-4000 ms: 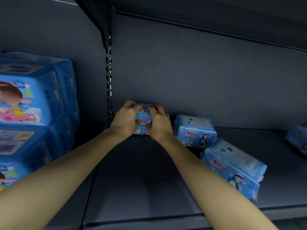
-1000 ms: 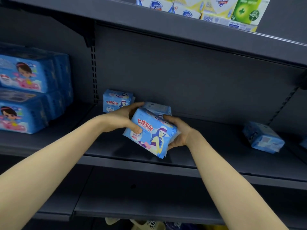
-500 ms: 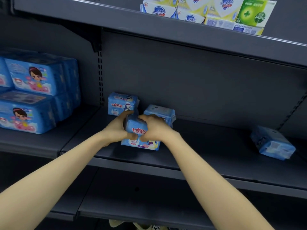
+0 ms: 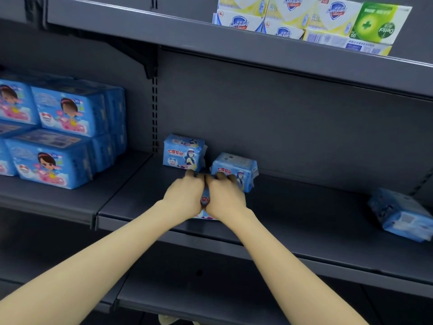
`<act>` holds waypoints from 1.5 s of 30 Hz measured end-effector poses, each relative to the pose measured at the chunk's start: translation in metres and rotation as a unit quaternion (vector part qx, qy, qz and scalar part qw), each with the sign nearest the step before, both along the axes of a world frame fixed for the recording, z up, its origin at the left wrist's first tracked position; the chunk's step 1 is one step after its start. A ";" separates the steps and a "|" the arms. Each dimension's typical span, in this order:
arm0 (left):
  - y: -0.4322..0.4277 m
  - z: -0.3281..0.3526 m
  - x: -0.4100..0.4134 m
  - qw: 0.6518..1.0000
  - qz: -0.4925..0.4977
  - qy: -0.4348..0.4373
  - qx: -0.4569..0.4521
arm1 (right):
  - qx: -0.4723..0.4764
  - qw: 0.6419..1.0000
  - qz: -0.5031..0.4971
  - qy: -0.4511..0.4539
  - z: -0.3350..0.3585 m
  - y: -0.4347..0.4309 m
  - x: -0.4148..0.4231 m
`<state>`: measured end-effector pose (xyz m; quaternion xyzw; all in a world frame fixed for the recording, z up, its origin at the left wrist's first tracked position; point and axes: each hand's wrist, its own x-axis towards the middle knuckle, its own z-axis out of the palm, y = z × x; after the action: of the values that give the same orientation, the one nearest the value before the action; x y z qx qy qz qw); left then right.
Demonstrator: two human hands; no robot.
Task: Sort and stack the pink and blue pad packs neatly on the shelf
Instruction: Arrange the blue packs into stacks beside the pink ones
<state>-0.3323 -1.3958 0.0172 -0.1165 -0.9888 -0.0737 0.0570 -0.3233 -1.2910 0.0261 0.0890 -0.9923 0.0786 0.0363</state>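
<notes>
I clasp the pad pack [image 4: 204,200] with my left hand [image 4: 184,195] and right hand [image 4: 225,198], both curled over its top, I think to stand it straight near the front edge of the shelf [image 4: 304,221], before the left upright pack [image 4: 184,152] and the right upright pack [image 4: 235,168] at the back.

The shelf [image 4: 304,221] and its back panel [image 4: 281,118] look like painted metal, dark grey, smooth and matt. The held pad pack [image 4: 204,200], the standing pad packs [image 4: 184,152] and the big blue packs [image 4: 68,111] wear thin plastic film, glossy and faintly crinkled at the seams. The soap boxes [image 4: 290,17] above look like smooth printed card with a slight sheen.
</notes>
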 end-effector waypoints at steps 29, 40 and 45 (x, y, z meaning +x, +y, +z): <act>-0.089 0.055 -0.146 0.950 -0.072 0.187 0.240 | -0.064 0.965 0.026 0.251 0.049 -0.056 -0.141; -0.099 0.036 -0.200 0.927 -0.110 0.219 0.284 | -0.106 0.934 0.041 0.339 0.026 -0.052 -0.186; -0.100 0.029 -0.211 0.922 -0.137 0.229 0.279 | -0.110 0.926 0.039 0.358 0.021 -0.050 -0.194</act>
<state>-0.5431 -1.4958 0.0464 -0.2440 -0.8625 -0.3254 0.3012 -0.5172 -1.3412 0.0475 0.1451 -0.8941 0.1510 0.3959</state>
